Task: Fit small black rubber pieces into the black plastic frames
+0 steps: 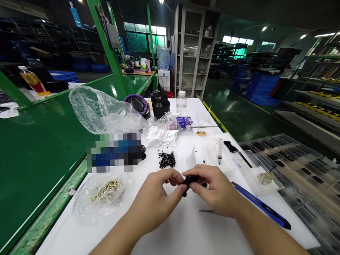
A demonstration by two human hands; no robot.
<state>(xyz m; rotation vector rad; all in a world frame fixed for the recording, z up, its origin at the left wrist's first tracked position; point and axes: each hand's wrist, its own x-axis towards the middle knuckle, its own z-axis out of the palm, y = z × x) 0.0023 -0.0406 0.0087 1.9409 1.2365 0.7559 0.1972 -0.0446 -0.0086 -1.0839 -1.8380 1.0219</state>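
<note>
Both hands meet over the white table, pinching one small black part point(189, 182) whose exact kind I cannot make out. My left hand point(161, 196) grips its left end between thumb and fingertips. From the other side my right hand point(215, 187) holds it, thumb in front and fingers behind. Just beyond them lies a pile of small black pieces point(167, 159), and beside it stands a white squeeze bottle point(191, 158) with a thin nozzle. A thin metal tool point(206, 211) rests under my right wrist. To its right is a blue utility knife point(262, 204).
A clear bag of small gold-coloured parts point(108, 193) lies at left. Farther back are crumpled white tissue point(161, 136), a black bottle point(160, 103) and a large clear bag point(102, 111). A syringe point(220, 151) and a clear tray point(268, 189) sit at right, beside compartmented trays point(308, 167).
</note>
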